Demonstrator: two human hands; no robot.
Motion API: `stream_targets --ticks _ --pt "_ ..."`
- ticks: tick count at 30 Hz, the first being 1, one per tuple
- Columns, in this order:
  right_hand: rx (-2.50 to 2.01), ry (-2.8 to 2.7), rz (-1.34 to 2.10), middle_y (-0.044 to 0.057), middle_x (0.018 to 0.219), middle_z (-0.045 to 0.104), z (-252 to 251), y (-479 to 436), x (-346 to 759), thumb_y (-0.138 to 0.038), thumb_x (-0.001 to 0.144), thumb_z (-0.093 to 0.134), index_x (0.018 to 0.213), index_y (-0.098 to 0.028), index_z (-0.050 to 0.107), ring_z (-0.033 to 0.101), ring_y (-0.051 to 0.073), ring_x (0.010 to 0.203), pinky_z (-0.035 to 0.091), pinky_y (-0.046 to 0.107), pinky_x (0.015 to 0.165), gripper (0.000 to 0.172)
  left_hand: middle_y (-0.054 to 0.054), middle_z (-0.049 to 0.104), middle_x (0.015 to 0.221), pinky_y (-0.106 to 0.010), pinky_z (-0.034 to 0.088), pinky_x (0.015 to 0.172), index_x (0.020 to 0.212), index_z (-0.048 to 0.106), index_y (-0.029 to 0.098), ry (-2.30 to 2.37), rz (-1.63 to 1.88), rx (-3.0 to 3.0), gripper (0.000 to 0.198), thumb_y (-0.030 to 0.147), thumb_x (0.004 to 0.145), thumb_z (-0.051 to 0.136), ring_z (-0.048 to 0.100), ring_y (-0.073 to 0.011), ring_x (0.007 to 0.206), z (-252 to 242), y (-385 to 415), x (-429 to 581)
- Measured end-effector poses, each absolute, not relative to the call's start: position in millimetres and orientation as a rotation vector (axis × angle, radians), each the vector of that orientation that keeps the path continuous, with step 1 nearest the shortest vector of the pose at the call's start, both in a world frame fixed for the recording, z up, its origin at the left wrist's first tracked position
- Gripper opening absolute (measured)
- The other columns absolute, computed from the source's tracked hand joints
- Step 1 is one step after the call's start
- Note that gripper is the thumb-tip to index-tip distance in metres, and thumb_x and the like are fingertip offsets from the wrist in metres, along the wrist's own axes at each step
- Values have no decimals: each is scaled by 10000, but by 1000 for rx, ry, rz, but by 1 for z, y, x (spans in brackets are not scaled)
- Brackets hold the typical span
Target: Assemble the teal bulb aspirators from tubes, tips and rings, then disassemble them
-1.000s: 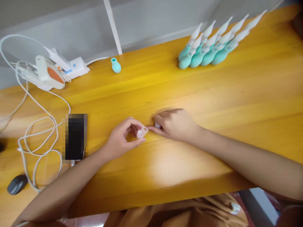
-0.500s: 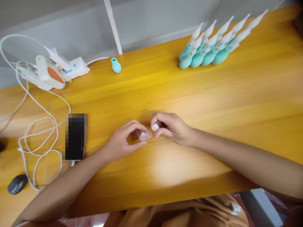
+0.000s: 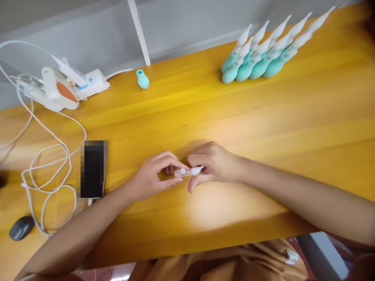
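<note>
My left hand [image 3: 159,171] pinches a short clear plastic tube [image 3: 183,173] between thumb and fingertips, with a small white piece showing in it. A white tapered nozzle [image 3: 197,170] stands at the tube's right end, in line with it; whether it is seated there I cannot tell. Around the nozzle's tip is my right hand [image 3: 212,164], its fingers curled above and its thumb spread away below. Far off at the back left, a teal rubber bulb [image 3: 143,79] lies on the table with its open neck up.
Several assembled teal bulbs with white nozzles [image 3: 252,66] stand in rows at the back right. On the left are a power strip [image 3: 95,84], a white and orange device [image 3: 63,89], looped white cables [image 3: 63,164], a dark phone [image 3: 93,169] and a black mouse [image 3: 22,228].
The white nozzle in my right hand has come round to the tube's end and its tapered tip now shows. My right thumb has moved down and away from it. My left hand still holds the tube.
</note>
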State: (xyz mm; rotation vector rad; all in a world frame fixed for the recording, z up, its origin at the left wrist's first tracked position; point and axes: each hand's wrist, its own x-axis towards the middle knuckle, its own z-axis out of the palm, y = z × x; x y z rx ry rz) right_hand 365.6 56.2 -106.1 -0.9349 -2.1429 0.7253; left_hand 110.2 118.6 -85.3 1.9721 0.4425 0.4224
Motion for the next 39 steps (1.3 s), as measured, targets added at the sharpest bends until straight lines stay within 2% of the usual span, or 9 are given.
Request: stream_targets --ticks 6,9,18,28,33,39 --pt "-931 -1974 838 -81 559 306 -105 56 364 -821 873 729 625 -213 324 258 87 527 199 275 528 772 -74 769 1009 -266 540 722 1076 760 193 430 463 1948 198 335 967 844 688 -154 826 -88 119 109" --pt "-925 -1906 869 -86 561 309 -105 54 362 -826 840 758 631 -212 338 228 85 534 190 275 522 773 -73 771 1004 -261 532 723 1060 752 191 402 471 1961 186 332 974 837 701 -157 847 -89 119 109" --pt "-870 -1919 763 -91 603 455 -108 51 356 -614 894 860 721 -207 459 361 68 549 249 225 527 597 -68 776 1019 -252 519 716 1050 754 196 387 470 1947 162 299 964 845 704 -152 849 -89 119 109" --pt "-885 -1941 788 -81 609 488 -111 53 358 -676 927 787 733 -207 473 387 74 549 274 211 534 596 -64 763 1017 -249 529 727 1060 744 191 385 503 1948 178 293 961 853 704 -149 856 -91 118 108" --pt "-944 -2157 520 -60 616 507 -114 53 360 -774 954 667 750 -209 501 412 99 545 264 254 577 624 -56 756 1030 -231 530 731 1054 738 191 370 501 1948 188 265 944 871 694 -135 852 -92 118 107" --pt "-1008 -2345 203 -8 649 599 -112 50 357 -746 1081 474 782 -199 570 519 151 579 352 302 686 631 -59 752 995 -224 536 715 1002 721 179 374 533 1962 205 296 940 877 688 -132 824 -90 117 109"
